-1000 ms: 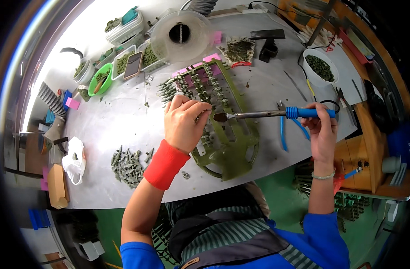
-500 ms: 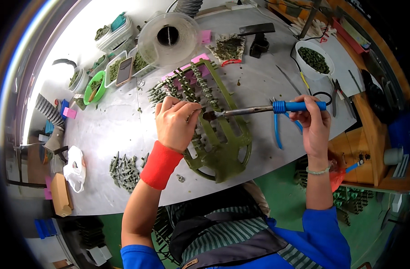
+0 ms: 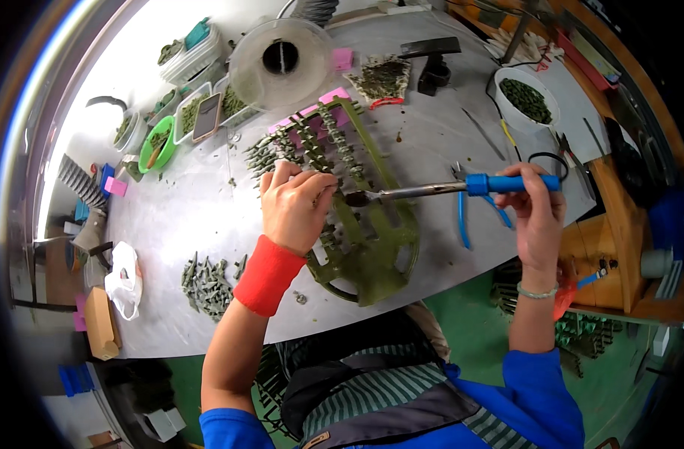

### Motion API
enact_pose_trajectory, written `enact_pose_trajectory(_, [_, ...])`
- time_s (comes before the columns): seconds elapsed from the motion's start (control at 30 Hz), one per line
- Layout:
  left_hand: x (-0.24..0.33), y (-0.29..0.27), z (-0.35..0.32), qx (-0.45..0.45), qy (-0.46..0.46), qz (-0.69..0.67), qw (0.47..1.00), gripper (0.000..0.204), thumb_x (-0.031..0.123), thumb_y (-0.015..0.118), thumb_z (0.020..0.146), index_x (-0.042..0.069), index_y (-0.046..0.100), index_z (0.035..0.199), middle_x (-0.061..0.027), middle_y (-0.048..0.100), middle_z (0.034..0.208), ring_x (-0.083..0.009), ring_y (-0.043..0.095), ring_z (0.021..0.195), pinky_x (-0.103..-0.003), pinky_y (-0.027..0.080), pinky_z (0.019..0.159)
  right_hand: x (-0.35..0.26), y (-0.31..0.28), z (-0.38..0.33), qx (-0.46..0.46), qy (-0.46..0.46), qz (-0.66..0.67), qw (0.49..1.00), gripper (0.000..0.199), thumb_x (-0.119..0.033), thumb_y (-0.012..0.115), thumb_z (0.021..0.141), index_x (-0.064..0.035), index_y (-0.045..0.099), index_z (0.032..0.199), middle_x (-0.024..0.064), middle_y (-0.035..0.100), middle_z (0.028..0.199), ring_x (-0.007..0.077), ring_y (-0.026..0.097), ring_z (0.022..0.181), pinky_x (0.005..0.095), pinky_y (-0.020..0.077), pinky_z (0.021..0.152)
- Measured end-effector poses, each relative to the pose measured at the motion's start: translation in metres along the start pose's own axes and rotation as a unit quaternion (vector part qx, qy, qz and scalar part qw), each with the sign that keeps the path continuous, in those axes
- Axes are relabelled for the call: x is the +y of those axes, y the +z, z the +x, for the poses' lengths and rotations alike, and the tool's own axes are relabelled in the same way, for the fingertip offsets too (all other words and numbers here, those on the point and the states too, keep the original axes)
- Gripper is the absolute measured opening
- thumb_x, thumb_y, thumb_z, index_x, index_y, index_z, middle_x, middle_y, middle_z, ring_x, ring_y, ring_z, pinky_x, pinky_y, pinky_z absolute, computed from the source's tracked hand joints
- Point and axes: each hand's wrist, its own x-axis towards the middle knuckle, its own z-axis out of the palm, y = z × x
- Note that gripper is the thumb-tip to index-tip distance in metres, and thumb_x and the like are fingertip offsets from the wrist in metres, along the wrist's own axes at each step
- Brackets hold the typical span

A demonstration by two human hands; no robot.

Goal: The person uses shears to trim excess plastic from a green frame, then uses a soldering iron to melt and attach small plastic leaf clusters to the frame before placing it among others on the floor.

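Head view, looking down on a grey table (image 3: 207, 224). Left hand (image 3: 293, 206) sits at frame centre, red wristband (image 3: 268, 274) on the wrist, fingers pinched together on something small at the tip (too small to tell what). Right hand (image 3: 536, 217) is at centre right, closed around the blue handle of a soldering iron (image 3: 461, 187).

The iron's long axis runs almost level across the frame, handle at right, metal tip at left. The tip ends just beside the left fingertips, right over the green rack (image 3: 372, 239) of slotted bars that lies on the table under both hands. So the work spot lies directly left of the right hand, along the iron's shaft, and the left hand is far the nearer to it (practically on it).

The rack stretches from upper centre down to lower centre, its rounded end toward the person's body. A heap of small green parts (image 3: 207, 280) lies at lower left, well apart from both hands. A clear round spool (image 3: 282, 60) stands at top centre, a white bowl of green parts (image 3: 529, 97) at upper right, blue-handled pliers (image 3: 461, 217) just below the iron.

Against the frames a second and half a second back: hands, iron and rack hold the same arrangement, tip meeting the left fingers; only the framing has shifted slightly.
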Motion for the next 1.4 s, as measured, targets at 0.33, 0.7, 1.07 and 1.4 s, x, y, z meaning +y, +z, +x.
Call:
enact_pose_trajectory(0.33, [-0.104,-0.045,-0.071,-0.092,-0.323,-0.222,0.915,0.013,0.008,0.066,0.09,-0.002,0.069,0.097,-0.0032,0.069,0.079,-0.0079,0.061,0.068,-0.024,0.051,0.064,-0.011,-0.016,-0.009,0.059,0.029,-0.007,0.998,0.026,-0.025,0.057,0.097,0.0,0.065,0.095,0.0085,0.067,0.086,0.0119,0.06,0.064,0.0249,0.0493,0.062])
enact_pose_trajectory(0.7, [-0.086,0.026,-0.098,-0.045,-0.298,-0.221,0.927,0.028,0.006,0.073,0.078,0.001,0.067,0.105,-0.0116,0.061,0.09,-0.0237,0.064,0.075,-0.034,0.053,0.071,-0.011,-0.025,-0.01,0.077,0.03,0.002,0.997,0.027,-0.028,0.06,0.097,-0.0014,0.065,0.095,0.0068,0.065,0.088,0.0098,0.057,0.064,0.0219,0.047,0.061])
enact_pose_trajectory(1.07, [-0.093,-0.023,-0.103,0.045,-0.343,-0.372,0.861,0.015,0.003,0.069,0.086,0.001,0.074,0.1,-0.0095,0.074,0.092,-0.0125,0.069,0.085,-0.026,0.054,0.079,-0.016,-0.012,-0.013,0.129,0.033,-0.018,0.991,0.027,-0.028,0.061,0.096,-0.0012,0.065,0.095,0.0063,0.066,0.082,0.0108,0.059,0.064,0.0236,0.0496,0.061])
enact_pose_trajectory(1.4, [0.011,-0.03,-0.024,-0.032,-0.141,-0.263,0.954,0.015,0.0,0.073,0.08,0.004,0.072,0.094,-0.0055,0.07,0.089,-0.0204,0.065,0.081,-0.031,0.054,0.072,-0.007,-0.002,-0.007,0.017,-0.001,-0.004,1.0,0.024,-0.022,0.06,0.097,0.0013,0.066,0.095,0.0084,0.068,0.082,0.0129,0.064,0.067,0.0261,0.0535,0.063])
